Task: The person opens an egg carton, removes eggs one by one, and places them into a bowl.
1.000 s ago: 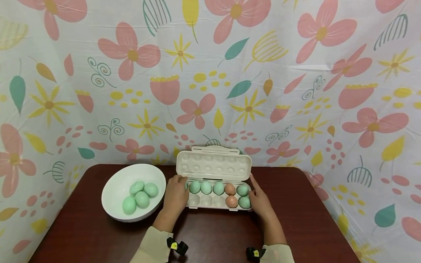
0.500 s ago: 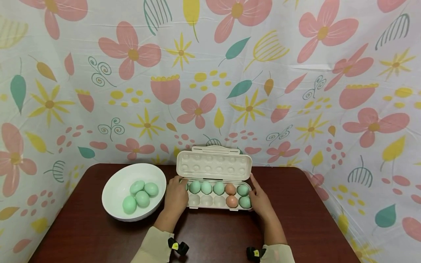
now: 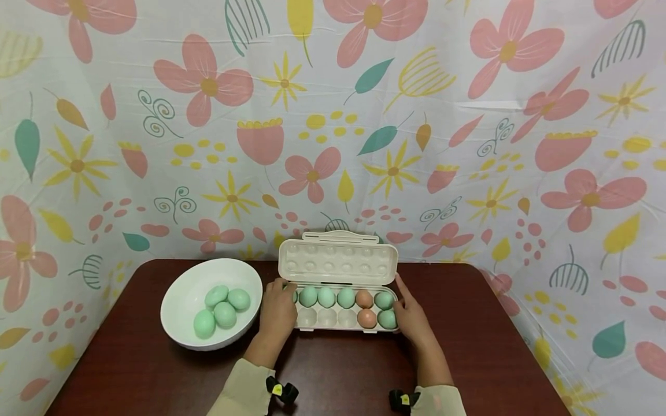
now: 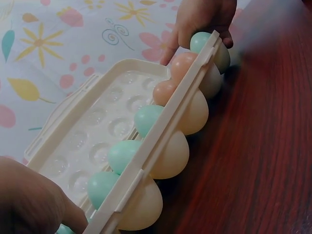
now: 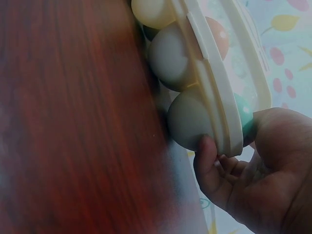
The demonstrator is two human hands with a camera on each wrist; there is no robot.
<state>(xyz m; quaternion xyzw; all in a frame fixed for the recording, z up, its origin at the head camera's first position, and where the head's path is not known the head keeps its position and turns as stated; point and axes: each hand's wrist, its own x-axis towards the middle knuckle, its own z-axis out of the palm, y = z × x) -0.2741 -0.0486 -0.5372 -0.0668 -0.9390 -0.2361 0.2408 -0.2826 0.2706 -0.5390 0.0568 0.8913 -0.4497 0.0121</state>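
Observation:
A cream plastic egg carton (image 3: 338,261) stands on the table, its lid raised at the back. Green eggs (image 3: 326,297) and two brown eggs (image 3: 366,318) occupy its back row and right end; three front cups further left are vacant. At the left end my left hand (image 3: 278,309) grips the carton, covering the end cups and part of a green egg. My right hand (image 3: 411,312) holds the opposite end. The right wrist view shows a fingertip (image 5: 207,148) against an underside cup, with the rest of the right hand (image 5: 265,175) around the carton's end.
A white bowl (image 3: 174,289) with several green eggs (image 3: 225,315) stands left of the carton, close to my left hand. The dark wooden table (image 3: 343,375) ends at a flowered cloth (image 3: 458,144) behind.

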